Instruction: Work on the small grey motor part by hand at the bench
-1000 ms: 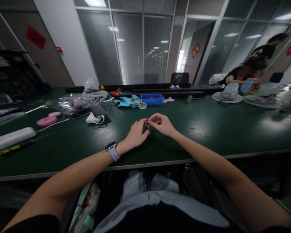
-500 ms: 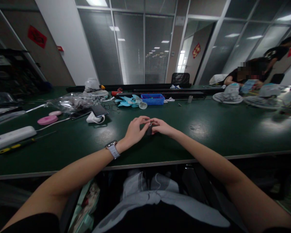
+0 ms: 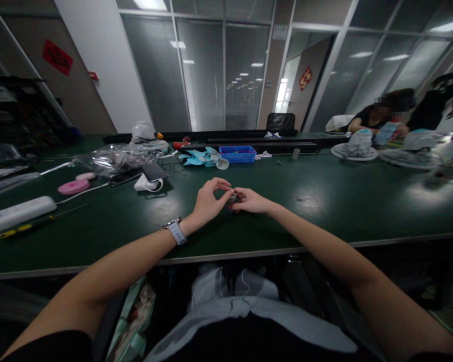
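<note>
Between my hands, just above the green table (image 3: 196, 246), is a small dark grey cylindrical part (image 3: 233, 199) with a metallic-looking top. My right hand (image 3: 252, 201) is closed round its right side, thumb in front. The fingers and thumb of my left hand (image 3: 212, 197) come together at its upper left, pinching near the top; whether a separate tiny piece sits there is too small to see. My fingers cover much of the part. A watch with a pale strap (image 3: 176, 233) is on my left wrist.
A blue tray (image 3: 237, 155), light-blue fan blades (image 3: 200, 157) and a small grey cylinder (image 3: 296, 154) lie farther back. To the left are a phone (image 3: 154, 172), a white power strip (image 3: 18, 215) and a pink roll (image 3: 74, 187). A co-worker (image 3: 370, 118) leans by fan parts (image 3: 355, 151).
The grey part has tipped, showing more of its top towards me. My right fingers have shifted lower round it, and my left hand has moved slightly. A person at far right has straightened up.
</note>
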The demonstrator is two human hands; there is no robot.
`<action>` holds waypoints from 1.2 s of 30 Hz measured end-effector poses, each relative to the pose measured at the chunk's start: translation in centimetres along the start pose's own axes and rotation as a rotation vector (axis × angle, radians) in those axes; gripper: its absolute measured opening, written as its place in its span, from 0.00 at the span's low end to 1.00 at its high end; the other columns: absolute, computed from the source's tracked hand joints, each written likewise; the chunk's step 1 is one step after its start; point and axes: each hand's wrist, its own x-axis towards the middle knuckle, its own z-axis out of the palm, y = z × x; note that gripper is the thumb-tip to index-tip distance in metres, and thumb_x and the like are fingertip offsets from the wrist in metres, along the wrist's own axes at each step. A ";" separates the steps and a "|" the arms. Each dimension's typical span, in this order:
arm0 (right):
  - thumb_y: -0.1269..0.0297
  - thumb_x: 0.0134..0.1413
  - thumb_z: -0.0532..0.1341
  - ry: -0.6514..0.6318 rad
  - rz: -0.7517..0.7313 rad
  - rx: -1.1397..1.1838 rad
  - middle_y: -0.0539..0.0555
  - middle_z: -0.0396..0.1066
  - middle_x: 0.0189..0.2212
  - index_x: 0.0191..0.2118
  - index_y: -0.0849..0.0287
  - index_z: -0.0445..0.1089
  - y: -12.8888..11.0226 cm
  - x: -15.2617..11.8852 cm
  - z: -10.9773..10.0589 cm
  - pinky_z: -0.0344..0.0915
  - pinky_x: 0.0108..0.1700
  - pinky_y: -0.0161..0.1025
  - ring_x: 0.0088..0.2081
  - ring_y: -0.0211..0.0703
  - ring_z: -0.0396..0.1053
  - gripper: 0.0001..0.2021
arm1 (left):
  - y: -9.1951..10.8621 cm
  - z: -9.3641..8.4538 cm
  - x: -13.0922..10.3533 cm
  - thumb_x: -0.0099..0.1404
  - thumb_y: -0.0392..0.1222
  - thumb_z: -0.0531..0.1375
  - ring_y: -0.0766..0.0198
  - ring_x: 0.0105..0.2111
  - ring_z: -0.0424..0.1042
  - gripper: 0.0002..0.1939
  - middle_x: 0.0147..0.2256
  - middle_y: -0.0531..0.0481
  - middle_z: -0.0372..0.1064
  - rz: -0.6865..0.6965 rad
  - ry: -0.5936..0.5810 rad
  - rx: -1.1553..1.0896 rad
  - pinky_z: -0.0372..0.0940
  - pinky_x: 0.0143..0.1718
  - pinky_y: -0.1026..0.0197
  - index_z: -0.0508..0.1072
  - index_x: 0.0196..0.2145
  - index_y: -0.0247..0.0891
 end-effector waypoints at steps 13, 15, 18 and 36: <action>0.76 0.43 0.68 0.211 0.021 -0.072 0.54 0.73 0.37 0.42 0.62 0.69 0.6 0.6 -0.6 0.71 0.26 0.30 0.28 0.33 0.71 0.17 | -2.5 -0.2 0.2 0.59 0.36 0.62 0.54 0.38 0.76 0.11 0.34 0.51 0.79 -0.206 -0.162 0.212 0.66 0.43 0.50 0.68 0.41 0.43; 0.76 0.43 0.68 0.215 0.018 -0.094 0.54 0.73 0.37 0.42 0.63 0.68 0.7 0.6 -0.7 0.71 0.26 0.30 0.28 0.33 0.71 0.17 | -2.9 -0.1 0.1 0.58 0.35 0.63 0.55 0.37 0.76 0.12 0.34 0.52 0.79 -0.207 -0.223 0.225 0.67 0.41 0.52 0.70 0.39 0.44; 0.75 0.42 0.69 0.212 0.005 -0.090 0.54 0.73 0.37 0.42 0.63 0.68 0.7 0.6 -0.6 0.71 0.26 0.31 0.29 0.34 0.71 0.18 | -3.1 0.0 -0.1 0.56 0.33 0.63 0.55 0.37 0.77 0.11 0.33 0.53 0.79 -0.193 -0.298 0.240 0.68 0.40 0.54 0.72 0.37 0.44; 0.75 0.43 0.68 0.149 0.003 -0.077 0.53 0.73 0.38 0.43 0.62 0.68 0.0 0.1 -0.4 0.71 0.28 0.31 0.30 0.34 0.72 0.18 | -1.3 -0.6 0.4 0.63 0.37 0.60 0.58 0.39 0.76 0.13 0.36 0.50 0.77 -0.136 0.011 0.147 0.68 0.42 0.55 0.65 0.45 0.42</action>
